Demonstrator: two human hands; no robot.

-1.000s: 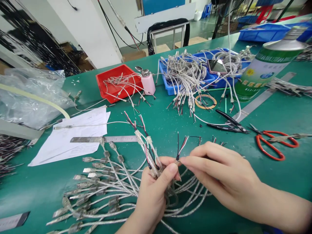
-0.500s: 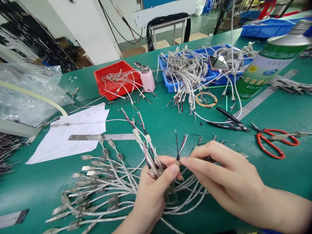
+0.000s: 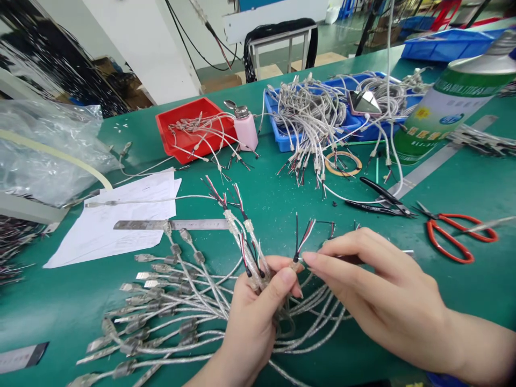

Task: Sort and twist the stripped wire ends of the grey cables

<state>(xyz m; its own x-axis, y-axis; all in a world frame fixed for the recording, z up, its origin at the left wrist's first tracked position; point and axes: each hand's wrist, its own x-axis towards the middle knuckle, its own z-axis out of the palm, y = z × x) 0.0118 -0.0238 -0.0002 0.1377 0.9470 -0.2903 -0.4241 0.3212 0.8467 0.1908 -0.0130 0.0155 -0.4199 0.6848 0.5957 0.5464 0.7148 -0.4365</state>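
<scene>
My left hand (image 3: 258, 312) is closed around several clear-jacketed cables. Their stripped ends, with red, white and black wires (image 3: 217, 196), stick up past it. Between its thumb and forefinger it pinches one cable end (image 3: 296, 263), whose thin wires (image 3: 304, 239) fan upward. Just right of that end is my right hand (image 3: 374, 295), its fingers bent together around a thin, mostly hidden tool; a metallic tip shows by the forefinger. USB plugs (image 3: 143, 276) of the bundle lie spread on the green table (image 3: 60, 317) at the left.
Behind are a red tray (image 3: 169, 129), a pink bottle (image 3: 245, 131) and a blue tray (image 3: 284, 142) heaped with cables. Black cutters (image 3: 374, 207), red-handled scissors (image 3: 449, 244) and a large can (image 3: 435, 113) stand or lie right. Paper (image 3: 116, 242) and a steel ruler (image 3: 197, 224) lie left.
My right hand has drawn slightly right, and a small gap now shows between its fingertips and the cable end. My left hand keeps its hold. The view has shifted slightly.
</scene>
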